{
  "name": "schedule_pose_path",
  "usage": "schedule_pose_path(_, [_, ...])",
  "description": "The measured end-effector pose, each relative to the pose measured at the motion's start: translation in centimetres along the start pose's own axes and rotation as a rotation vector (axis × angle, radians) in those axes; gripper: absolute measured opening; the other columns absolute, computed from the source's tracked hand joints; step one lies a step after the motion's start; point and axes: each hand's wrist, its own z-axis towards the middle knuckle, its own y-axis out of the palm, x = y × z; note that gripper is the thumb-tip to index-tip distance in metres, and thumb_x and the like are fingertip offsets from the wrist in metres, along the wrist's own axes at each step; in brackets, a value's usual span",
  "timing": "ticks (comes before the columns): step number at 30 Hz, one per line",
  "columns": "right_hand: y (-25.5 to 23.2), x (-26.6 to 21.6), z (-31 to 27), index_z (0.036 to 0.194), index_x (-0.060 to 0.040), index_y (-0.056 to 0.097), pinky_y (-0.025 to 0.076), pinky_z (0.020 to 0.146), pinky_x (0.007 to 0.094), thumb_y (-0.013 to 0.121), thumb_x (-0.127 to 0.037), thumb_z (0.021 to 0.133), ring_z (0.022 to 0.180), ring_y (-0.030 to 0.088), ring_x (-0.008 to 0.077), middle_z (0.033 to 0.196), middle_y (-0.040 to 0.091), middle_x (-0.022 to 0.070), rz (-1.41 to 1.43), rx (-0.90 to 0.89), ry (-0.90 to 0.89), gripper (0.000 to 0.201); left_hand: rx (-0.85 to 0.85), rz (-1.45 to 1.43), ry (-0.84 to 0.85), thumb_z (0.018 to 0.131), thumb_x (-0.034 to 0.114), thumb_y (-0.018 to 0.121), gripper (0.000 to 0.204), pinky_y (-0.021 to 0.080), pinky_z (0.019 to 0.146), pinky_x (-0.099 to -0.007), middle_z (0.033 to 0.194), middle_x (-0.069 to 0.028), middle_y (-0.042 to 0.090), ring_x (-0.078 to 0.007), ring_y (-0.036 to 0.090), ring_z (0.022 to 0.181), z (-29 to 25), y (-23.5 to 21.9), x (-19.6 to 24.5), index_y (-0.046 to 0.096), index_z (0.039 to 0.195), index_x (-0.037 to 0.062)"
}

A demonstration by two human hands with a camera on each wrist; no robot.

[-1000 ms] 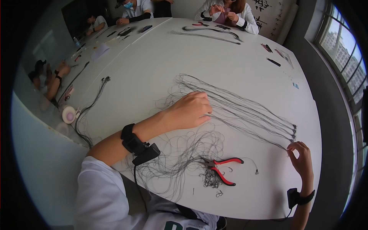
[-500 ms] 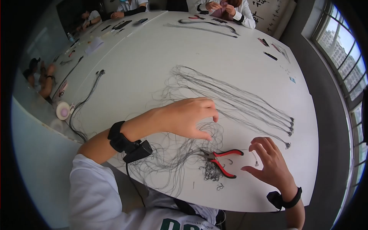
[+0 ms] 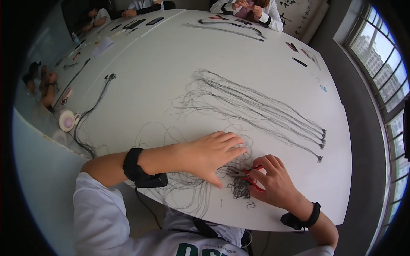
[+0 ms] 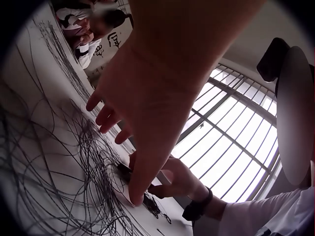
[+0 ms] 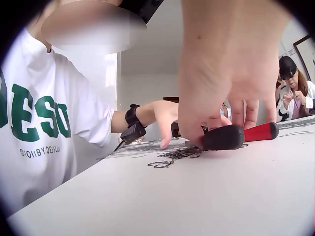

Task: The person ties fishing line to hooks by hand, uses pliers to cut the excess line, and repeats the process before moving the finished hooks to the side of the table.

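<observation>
My right hand [image 3: 275, 181] grips the red-and-black handles of a pair of pliers [image 3: 255, 184], its fingers and thumb curled about them. In the right wrist view, the black handle ends [image 5: 224, 137] stick out past the fingers. The pliers' nose points left, beside a pile of dark fish hooks [image 3: 240, 189]. My left hand [image 3: 213, 155] is spread, palm down, over a loose tangle of dark lines [image 3: 188, 181], holding nothing. In the left wrist view, its thumb reaches down by the tangled lines [image 4: 93, 167].
Long bundles of hooked lines [image 3: 256, 111] lie beyond my hands, their hook clusters [image 3: 320, 158] at the right. Another bundle [image 3: 92, 111] and a white round spool [image 3: 67, 121] lie at the left. A black pen-like tool [image 3: 300, 62] lies far right. Other people sit around the table.
My left hand has let go of the nearest line bundle and moved down over the tangle, fingers spreading. My right hand has left that bundle's hook end, moved left and taken hold of the pliers.
</observation>
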Motion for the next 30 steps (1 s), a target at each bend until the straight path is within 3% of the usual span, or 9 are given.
schedule_pose_path(7, [-2.0, 0.6, -0.9, 0.078, -0.0065, 0.057, 0.045, 0.082, 0.0390, 0.071, -0.007, 0.061, 0.090, 0.053, 0.0268, 0.097, 0.053, 0.0076, 0.029, 0.071, 0.103, 0.022, 0.036, -0.004, 0.015, 0.065, 0.035, 0.079, 0.086, 0.035, 0.099, -0.0406, 0.129, -0.0186, 0.039, -0.0320, 0.039, 0.120, 0.8, 0.3, -0.3, 0.038, 0.133, 0.0023])
schedule_pose_path(10, [-2.9, 1.5, -2.1, 0.077, -0.0063, 0.057, 0.047, 0.078, 0.0380, 0.071, -0.007, 0.063, 0.090, 0.054, 0.0265, 0.097, 0.053, 0.0082, 0.072, 0.059, 0.208, 0.020, 0.042, -0.026, 0.010, 0.067, 0.027, 0.076, 0.068, 0.041, 0.091, -0.0378, 0.116, -0.0134, 0.046, -0.0269, 0.047, 0.108, 1.8, 0.4, -0.2, 0.048, 0.123, 0.0014])
schedule_pose_path(12, [-3.4, 2.2, -3.2, 0.075, -0.0057, 0.057, 0.049, 0.075, 0.0375, 0.071, -0.007, 0.064, 0.091, 0.055, 0.0267, 0.097, 0.054, 0.0092, 0.062, 0.072, 0.237, 0.018, 0.041, -0.054, 0.016, 0.068, 0.017, 0.071, 0.043, 0.045, 0.082, -0.0360, 0.102, -0.0086, 0.051, -0.0233, 0.052, 0.096, 2.3, 0.7, -0.1, 0.057, 0.105, 0.0017])
schedule_pose_path(18, [-3.9, 4.1, -6.2, 0.077, -0.0031, 0.059, 0.047, 0.078, 0.0387, 0.069, -0.004, 0.066, 0.094, 0.053, 0.0285, 0.098, 0.054, 0.0113, -0.092, 0.078, 0.449, 0.015, 0.085, -0.118, 0.063, 0.072, 0.007, 0.061, 0.011, 0.047, 0.072, -0.0349, 0.080, -0.0069, 0.055, -0.0238, 0.055, 0.083, 3.6, 1.5, 0.1, 0.058, 0.081, 0.0024])
schedule_pose_path(25, [-5.2, 4.4, -7.1, 0.078, -0.0031, 0.059, 0.046, 0.083, 0.0385, 0.071, -0.003, 0.070, 0.099, 0.052, 0.0292, 0.101, 0.055, 0.0112, 0.112, 0.059, 0.564, 0.014, 0.093, -0.245, 0.125, 0.076, 0.005, 0.058, 0.005, 0.047, 0.070, -0.0365, 0.079, -0.0098, 0.057, -0.0258, 0.056, 0.079, 5.0, 2.6, 0.1, 0.057, 0.079, 0.0014])
schedule_pose_path(28, [-6.1, 3.6, -7.6, 0.077, -0.0038, 0.059, 0.047, 0.082, 0.0381, 0.071, -0.002, 0.070, 0.098, 0.053, 0.0288, 0.101, 0.055, 0.0104, 0.071, 0.032, 0.545, 0.014, 0.173, -0.240, 0.042, 0.077, 0.004, 0.058, 0.004, 0.047, 0.069, -0.0366, 0.079, -0.0106, 0.058, -0.0265, 0.057, 0.077, 5.7, 2.6, -0.2, 0.057, 0.079, 0.0010])
schedule_pose_path(30, [-6.4, 2.5, -7.7, 0.076, -0.0046, 0.059, 0.048, 0.079, 0.0378, 0.071, -0.002, 0.069, 0.095, 0.054, 0.0281, 0.100, 0.055, 0.0097, 0.140, -0.026, 0.471, 0.015, 0.182, -0.293, -0.113, 0.077, 0.002, 0.058, 0.004, 0.048, 0.069, -0.0353, 0.077, -0.0101, 0.058, -0.0260, 0.058, 0.074, 6.4, 2.2, -0.2, 0.057, 0.080, 0.0002])
